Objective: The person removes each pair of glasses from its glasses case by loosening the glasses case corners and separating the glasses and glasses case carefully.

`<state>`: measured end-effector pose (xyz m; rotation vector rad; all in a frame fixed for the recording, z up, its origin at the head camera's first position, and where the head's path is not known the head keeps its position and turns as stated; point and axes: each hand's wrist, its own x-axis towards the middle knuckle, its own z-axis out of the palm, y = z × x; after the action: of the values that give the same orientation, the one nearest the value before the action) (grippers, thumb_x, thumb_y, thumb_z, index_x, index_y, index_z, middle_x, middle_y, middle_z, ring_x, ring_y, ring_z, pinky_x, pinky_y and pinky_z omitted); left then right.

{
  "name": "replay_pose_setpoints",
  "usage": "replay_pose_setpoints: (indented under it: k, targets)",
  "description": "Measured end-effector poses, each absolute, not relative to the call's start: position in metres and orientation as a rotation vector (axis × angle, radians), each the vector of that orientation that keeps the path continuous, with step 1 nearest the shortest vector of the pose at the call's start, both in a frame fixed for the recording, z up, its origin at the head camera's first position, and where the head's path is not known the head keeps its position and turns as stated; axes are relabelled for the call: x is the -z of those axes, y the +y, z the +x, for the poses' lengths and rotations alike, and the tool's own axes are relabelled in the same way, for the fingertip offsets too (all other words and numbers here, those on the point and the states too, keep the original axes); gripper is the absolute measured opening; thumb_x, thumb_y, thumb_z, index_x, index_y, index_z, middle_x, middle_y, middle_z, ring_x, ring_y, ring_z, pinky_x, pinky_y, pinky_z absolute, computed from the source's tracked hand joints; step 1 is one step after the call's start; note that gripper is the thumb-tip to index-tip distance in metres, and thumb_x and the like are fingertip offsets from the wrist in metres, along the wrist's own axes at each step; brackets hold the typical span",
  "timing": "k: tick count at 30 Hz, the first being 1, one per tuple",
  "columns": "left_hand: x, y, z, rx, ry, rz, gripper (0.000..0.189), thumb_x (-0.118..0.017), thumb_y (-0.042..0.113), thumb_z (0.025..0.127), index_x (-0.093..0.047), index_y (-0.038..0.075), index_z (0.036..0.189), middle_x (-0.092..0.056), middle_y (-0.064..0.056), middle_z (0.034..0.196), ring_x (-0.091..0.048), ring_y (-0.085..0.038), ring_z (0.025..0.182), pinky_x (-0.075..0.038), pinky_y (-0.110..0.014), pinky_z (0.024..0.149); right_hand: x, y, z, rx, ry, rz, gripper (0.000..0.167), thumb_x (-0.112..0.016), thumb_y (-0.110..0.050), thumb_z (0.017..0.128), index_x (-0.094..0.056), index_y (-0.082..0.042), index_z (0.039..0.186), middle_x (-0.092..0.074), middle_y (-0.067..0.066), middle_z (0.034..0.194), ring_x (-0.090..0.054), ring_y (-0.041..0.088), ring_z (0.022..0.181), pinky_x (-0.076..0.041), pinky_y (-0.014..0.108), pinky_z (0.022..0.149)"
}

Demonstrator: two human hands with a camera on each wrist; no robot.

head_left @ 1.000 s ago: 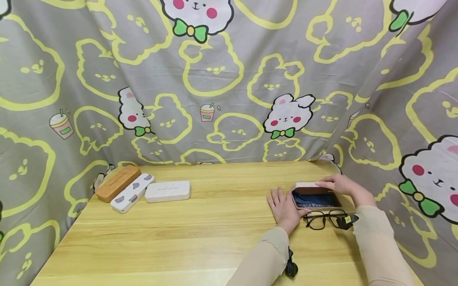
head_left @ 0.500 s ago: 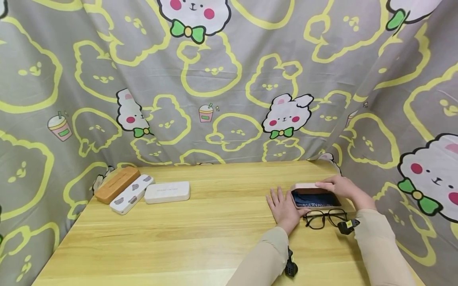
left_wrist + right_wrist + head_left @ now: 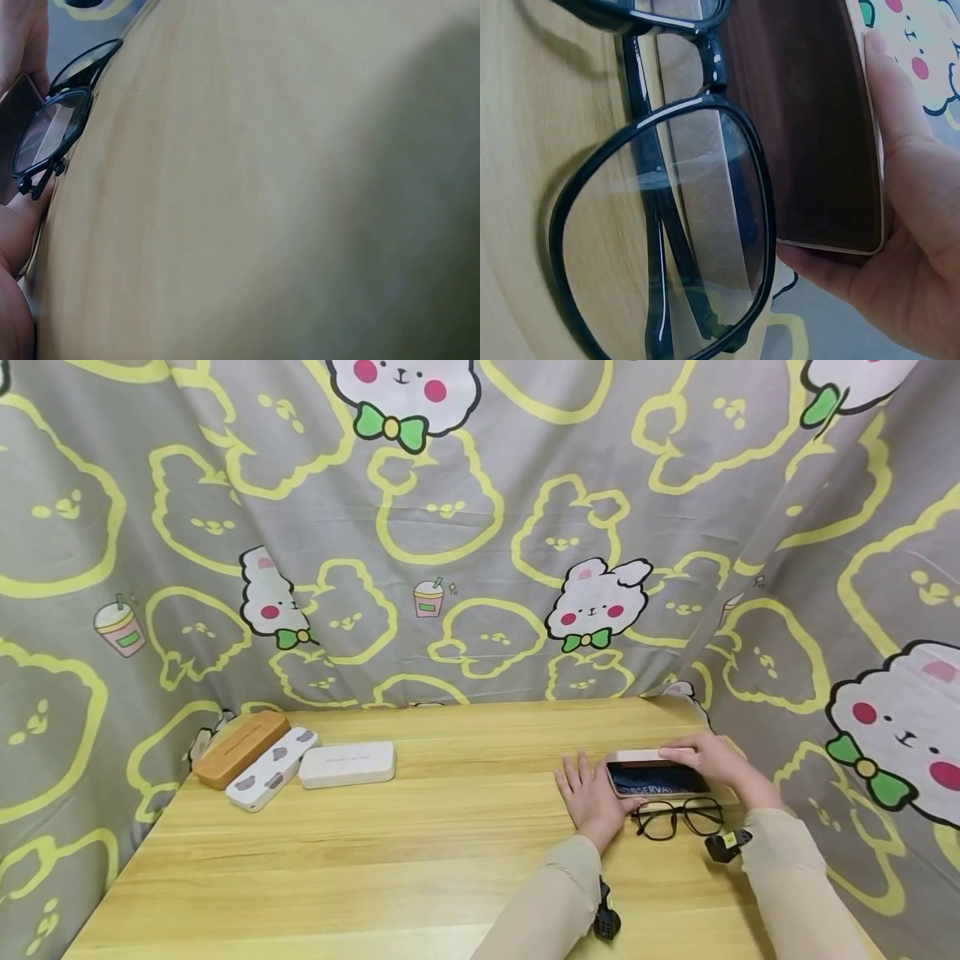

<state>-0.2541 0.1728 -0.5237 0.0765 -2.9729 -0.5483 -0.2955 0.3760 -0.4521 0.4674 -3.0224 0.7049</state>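
Observation:
At the right of the table in the head view is a hinged glasses case (image 3: 637, 757), its pale lid raised and tipped forward. A dark cloth with white lettering (image 3: 660, 781) lies inside it. My right hand (image 3: 723, 766) grips the lid at its right end; the right wrist view shows the thumb on the outer side and the brown lining (image 3: 810, 135) facing the camera. My left hand (image 3: 595, 803) rests on the table with fingers spread, at the case's left end, thumb along its front. Black-framed eyeglasses (image 3: 677, 811) lie folded in front of the case.
At the far left lie an orange-brown case (image 3: 243, 747), a white case with grey bear prints (image 3: 272, 768) and a plain off-white case (image 3: 347, 764), all shut. A patterned curtain (image 3: 480, 560) hangs behind the wooden table (image 3: 360, 868) and along its sides.
The lid has tipped a little further down and forward under my right hand. My left hand and the eyeglasses stay in place; the whole head view has shifted slightly.

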Motion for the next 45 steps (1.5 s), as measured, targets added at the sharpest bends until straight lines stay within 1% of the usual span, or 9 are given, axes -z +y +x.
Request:
replay_pose_setpoints:
  k: [10,18,22,28,35,42,45]
  targets:
    - [0.522,0.172,-0.254,0.601,-2.973,0.09,0.09,-0.066,0.082,0.059,-0.047,0.041,0.137,-0.032,0.003,0.159,-0.02,-0.026,0.151,-0.018,-0.049,0.122,0.456,0.381,-0.297,-0.711,-3.024,0.495,0.045,-0.066,-0.039,0.091,-0.072,-0.001,0.113,-0.07,0.023,0.113,-0.063,0.046,0.108,-0.053,0.057,0.088]
    - [0.523,0.172,-0.255,0.592,-2.952,0.093,0.087,-0.069,0.081,0.057,-0.051,0.041,0.132,-0.035,0.002,0.158,-0.021,-0.027,0.151,-0.017,-0.05,0.123,0.459,0.382,-0.296,-0.727,-2.973,0.561,0.045,-0.069,-0.034,0.09,-0.07,0.004,0.113,-0.07,0.024,0.111,-0.064,0.045,0.106,-0.053,0.056,0.087]
    - [0.522,0.173,-0.255,0.592,-2.947,0.097,0.087,-0.069,0.081,0.056,-0.051,0.041,0.132,-0.036,0.002,0.157,-0.022,-0.027,0.151,-0.018,-0.05,0.122,0.46,0.383,-0.295,-0.714,-2.954,0.567,0.044,-0.069,-0.034,0.089,-0.07,0.004,0.113,-0.071,0.022,0.11,-0.064,0.044,0.106,-0.053,0.056,0.087]
    - [0.522,0.173,-0.255,0.589,-2.957,0.104,0.09,-0.068,0.082,0.056,-0.051,0.041,0.134,-0.035,0.002,0.158,-0.021,-0.026,0.151,-0.018,-0.05,0.123,0.461,0.383,-0.293,-0.707,-2.943,0.544,0.044,-0.071,-0.035,0.088,-0.07,0.002,0.113,-0.072,0.02,0.108,-0.065,0.042,0.104,-0.053,0.055,0.086]
    - [0.523,0.172,-0.256,0.603,-2.946,0.106,0.09,-0.069,0.081,0.056,-0.051,0.04,0.134,-0.035,0.003,0.158,-0.023,-0.026,0.151,-0.018,-0.049,0.122,0.464,0.383,-0.293,-0.693,-2.949,0.518,0.051,-0.072,-0.037,0.086,-0.068,0.003,0.116,-0.07,0.024,0.113,-0.063,0.044,0.108,-0.052,0.057,0.089]
    - [0.522,0.172,-0.256,0.622,-2.942,0.103,0.096,-0.07,0.08,0.055,-0.049,0.038,0.139,-0.036,0.003,0.157,-0.023,-0.026,0.15,-0.019,-0.048,0.122,0.466,0.384,-0.292,-0.58,-2.942,0.51,0.056,-0.076,-0.043,0.081,-0.07,0.001,0.115,-0.07,0.024,0.111,-0.065,0.044,0.104,-0.052,0.057,0.086]
    - [0.521,0.172,-0.255,0.62,-2.947,0.107,0.095,-0.071,0.08,0.055,-0.049,0.039,0.138,-0.036,0.003,0.157,-0.023,-0.026,0.15,-0.019,-0.048,0.122,0.466,0.384,-0.291,-0.555,-2.939,0.499,0.057,-0.076,-0.044,0.08,-0.07,0.0,0.115,-0.07,0.025,0.111,-0.064,0.045,0.104,-0.052,0.057,0.086]
